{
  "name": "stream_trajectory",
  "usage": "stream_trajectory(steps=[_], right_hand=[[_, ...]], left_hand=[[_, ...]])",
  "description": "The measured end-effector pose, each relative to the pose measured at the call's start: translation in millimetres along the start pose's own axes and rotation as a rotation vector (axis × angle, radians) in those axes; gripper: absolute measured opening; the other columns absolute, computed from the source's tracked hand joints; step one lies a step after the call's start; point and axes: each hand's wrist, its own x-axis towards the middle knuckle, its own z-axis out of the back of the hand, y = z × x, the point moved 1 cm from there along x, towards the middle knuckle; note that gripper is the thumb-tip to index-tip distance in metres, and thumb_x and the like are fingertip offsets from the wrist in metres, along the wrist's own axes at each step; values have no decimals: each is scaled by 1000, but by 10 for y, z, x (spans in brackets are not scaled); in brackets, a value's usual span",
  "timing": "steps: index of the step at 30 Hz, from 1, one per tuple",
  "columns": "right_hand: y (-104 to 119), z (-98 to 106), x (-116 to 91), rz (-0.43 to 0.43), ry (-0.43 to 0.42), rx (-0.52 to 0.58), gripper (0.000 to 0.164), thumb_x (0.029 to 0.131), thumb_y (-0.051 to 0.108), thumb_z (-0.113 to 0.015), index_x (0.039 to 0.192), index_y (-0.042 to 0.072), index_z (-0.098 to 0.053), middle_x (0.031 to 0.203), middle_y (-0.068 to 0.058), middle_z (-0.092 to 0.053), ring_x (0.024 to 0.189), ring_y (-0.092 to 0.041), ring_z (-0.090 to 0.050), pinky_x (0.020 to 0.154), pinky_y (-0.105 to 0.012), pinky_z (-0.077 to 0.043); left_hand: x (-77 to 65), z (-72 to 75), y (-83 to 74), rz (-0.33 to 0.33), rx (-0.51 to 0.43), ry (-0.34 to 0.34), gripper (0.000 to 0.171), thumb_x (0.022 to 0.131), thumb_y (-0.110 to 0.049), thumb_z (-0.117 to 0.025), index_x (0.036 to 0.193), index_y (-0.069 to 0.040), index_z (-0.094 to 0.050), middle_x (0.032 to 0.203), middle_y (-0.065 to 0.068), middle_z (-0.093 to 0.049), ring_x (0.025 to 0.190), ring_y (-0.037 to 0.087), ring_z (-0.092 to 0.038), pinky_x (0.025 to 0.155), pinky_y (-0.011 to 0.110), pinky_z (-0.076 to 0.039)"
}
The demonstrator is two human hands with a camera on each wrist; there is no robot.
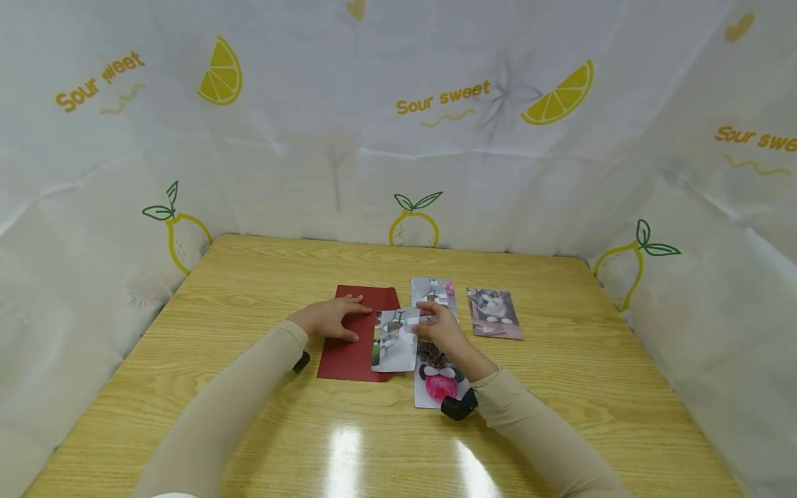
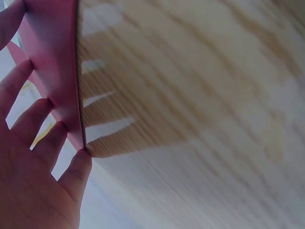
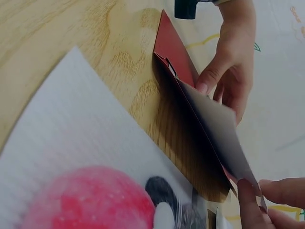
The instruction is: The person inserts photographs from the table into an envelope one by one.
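Note:
A red envelope (image 1: 349,360) lies on the table, with my left hand (image 1: 330,319) spread on it. In the left wrist view the fingertips (image 2: 58,129) touch the envelope's (image 2: 55,57) surface. My right hand (image 1: 445,334) pinches a cat photo (image 1: 398,349) by its right edge, between thumb and fingers. The photo's left part is over the envelope's right side. In the right wrist view the photo (image 3: 214,119) tilts up at the envelope's (image 3: 174,52) open edge. Whether its far edge is inside the envelope, I cannot tell.
Under my right hand lie a photo of a cat with a pink ball (image 1: 441,386) and, behind it, another photo with a pink patch (image 1: 434,287). Farther right is a cat photo (image 1: 495,313). A printed white cloth (image 1: 311,138) hangs around the wooden table (image 1: 261,277).

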Motion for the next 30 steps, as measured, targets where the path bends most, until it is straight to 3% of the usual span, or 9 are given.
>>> stream_trajectory(steps=[8,20,30], right_hand=[[-22,29,-95,-14,28,-33,54,88,-10,-60,140,-4,-44,129,-28,-45,82,-19,-63,72,-34,-59],[6,-8,-163,-28,22,-8,56,87,-11,-61,140,-5,-44,128,-27,-46,94,-26,-63,72,-33,-59],[70,-43,-151,-35,23,30,56,86,-13,-60,139,-7,-44,127,-26,-46,86,-21,-61,71,-31,-59]], left_hand=[[-11,20,-15,-11,-19,10,66,89,-39,-68,148,-22,-43,161,9,-21,150,33,-12,116,55,-24],[-6,20,-26,-10,-9,15,65,89,-36,-68,148,-21,-43,161,10,-21,150,33,-12,116,53,-24],[-2,30,-29,-10,-4,9,65,89,-35,-68,147,-20,-44,161,11,-22,149,35,-13,115,55,-25]])
